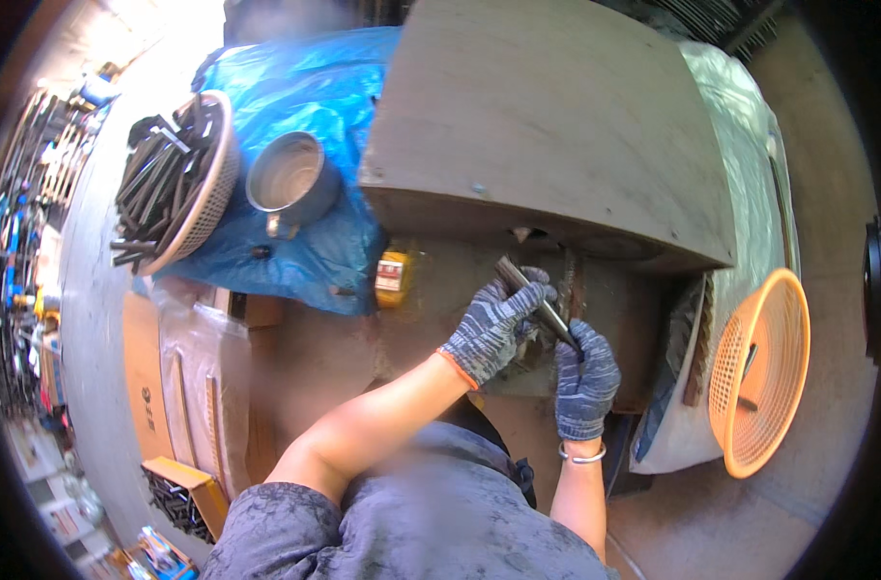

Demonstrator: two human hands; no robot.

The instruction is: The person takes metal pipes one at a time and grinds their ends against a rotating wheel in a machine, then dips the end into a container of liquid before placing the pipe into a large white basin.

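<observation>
My left hand, in a grey knit glove with an orange cuff, is closed around a dark, slim metal piece. My right hand, gloved the same way and with a silver bangle at the wrist, pinches the lower end of that piece. The piece slants from upper left to lower right in front of a big grey metal housing. On the housing's shaded front face, just beyond my hands, a small pointed metal tip sticks out. What the piece is exactly, I cannot tell.
At left, a white basket heaped with dark metal pieces and a metal mug stand on blue plastic sheeting. A yellow container sits left of my hands. An orange basket at right holds a few dark pieces.
</observation>
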